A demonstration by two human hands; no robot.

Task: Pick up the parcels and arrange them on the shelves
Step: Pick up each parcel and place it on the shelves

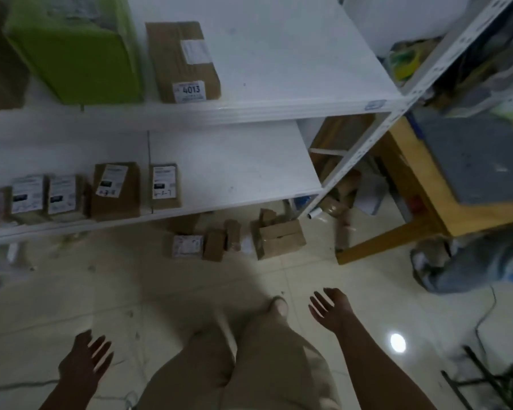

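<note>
Both hands hang free here, nothing in either grip. The left hand point(85, 361) is low at the left, fingers spread wide and straight over the tiled floor point(160, 291). The right hand point(330, 310) sits higher and further forward, palm turned up, fingers loose and apart. Between them are beige trouser legs point(249, 365), and one foot point(279, 304) shows ahead.

Ahead of the foot, a cluster of parcels lies on the floor at the foot of the shelving. There is a flat labelled parcel point(187, 246), with a small brown box point(214, 245) touching its right side. Next comes a narrow upright box point(232, 235), then a larger carton point(279, 236) with its flaps partly up.

Above them, the lower shelf point(234, 167) carries a row of small labelled parcels point(116, 189) along its left half, standing close together. Its right half is bare white.

The upper shelf point(293, 69) holds a cardboard box marked 4013 point(184, 60). Just beside that, on the left, is a big green box point(77, 51).

Off to the right, a wooden-framed surface point(412, 184) bears a grey slab point(471, 161). A grey sack point(471, 261) slumps on the floor beside it. That corner is blurred, so the clutter behind the shelf post can't be made out.
</note>
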